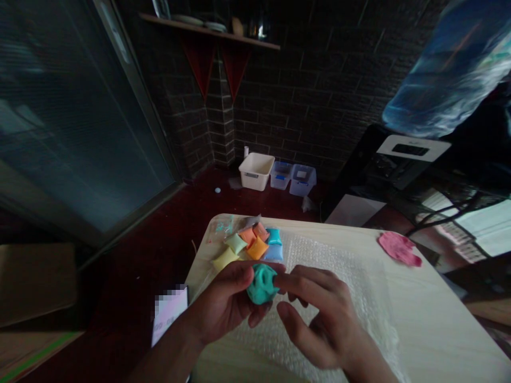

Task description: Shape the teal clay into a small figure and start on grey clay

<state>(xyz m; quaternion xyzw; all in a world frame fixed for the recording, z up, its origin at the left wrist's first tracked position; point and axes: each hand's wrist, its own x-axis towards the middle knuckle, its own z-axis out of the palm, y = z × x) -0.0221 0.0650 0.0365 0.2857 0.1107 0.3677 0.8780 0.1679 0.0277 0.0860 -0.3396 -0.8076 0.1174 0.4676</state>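
Curling around a green lump [260,291], left fingers [255,316] grip; parted right fingers [305,288] touch it.

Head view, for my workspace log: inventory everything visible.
Table: one, pale wood, centre
Clay lump: one, teal, lower centre
Plump packets: at least seven, yellow, green, orange, blue, table's far left
Bubble wrap: one, clear, on table
Flat piece: one, pink, table's far right
Screen: one, pale, at table's left
Bins: three, one white, two clear, beyond table
Water dispenser: one, black-and-white, right
Water bottle: one, blue, atop dispenser
Shelf: one, brown, top centre
Dishes: several, pale, on shelf
Door: one, grey, left
Floor: one, dark red, behind
Cardboard: count unclear, brown, lower left
Left hand: one, bare, holding lump
Right hand: one, bare, at lump
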